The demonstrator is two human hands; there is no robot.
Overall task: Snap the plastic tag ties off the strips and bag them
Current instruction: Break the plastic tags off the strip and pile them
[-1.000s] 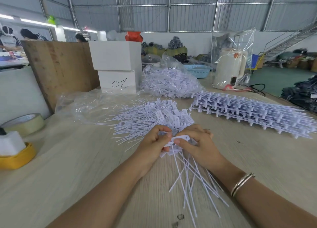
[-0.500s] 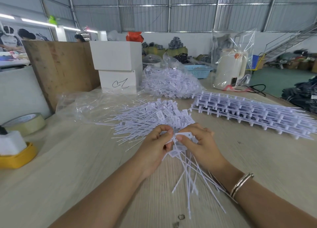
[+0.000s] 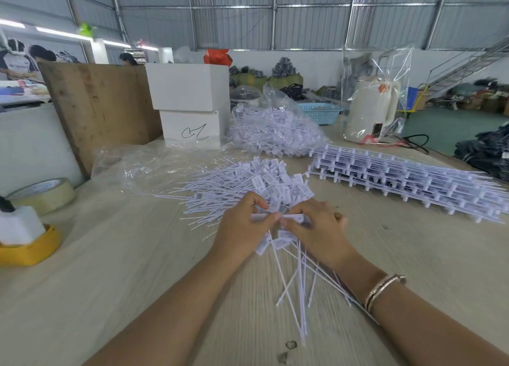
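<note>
Pale wooden table (image 3: 115, 269) underfoot of it all. Left hand (image 3: 242, 228) and right hand (image 3: 316, 228) together, fingers pinching a white strip of tag ties (image 3: 286, 244), tails fanning toward the camera. Just beyond, loose tie pile (image 3: 248, 183). Farther right, stacked strips (image 3: 407, 181); behind, filled bag (image 3: 275, 128).

You're in a warehouse: corrugated metal walls (image 3: 303, 21), fluorescent tubes (image 3: 63, 32) left, metal staircase (image 3: 468, 62) right, green floor (image 3: 446, 126), pale wooden table (image 3: 110, 269).

1 head view looks down, close, perhaps slightly blurred.
</note>
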